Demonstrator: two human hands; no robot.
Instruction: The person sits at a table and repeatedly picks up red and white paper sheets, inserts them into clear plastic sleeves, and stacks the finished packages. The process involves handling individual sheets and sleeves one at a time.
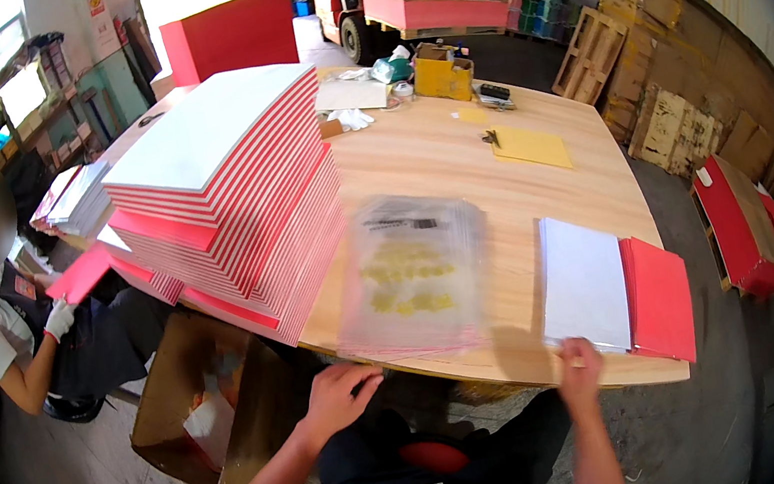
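My left hand (343, 398) is just off the table's front edge, below a stack of clear plastic bags (412, 273) with yellowish print. Its fingers are loosely bent, the thumb apart, and nothing shows in them. At the right, my right hand (580, 369) has its fingers closed at the lower left corner of a white sheet (584, 282), which lies on top of a low stack. Its fingertips are partly hidden. Red sheets or folders (660, 300) lie against the right side of that white stack.
A tall stack of red and white boards (228, 196) stands on the wooden table (414, 157) at left. Behind are a yellow clipboard (531, 147) and yellow box (443, 71). A seated co-worker (8, 312) holds a red sheet. An open carton (173, 428) stands below.
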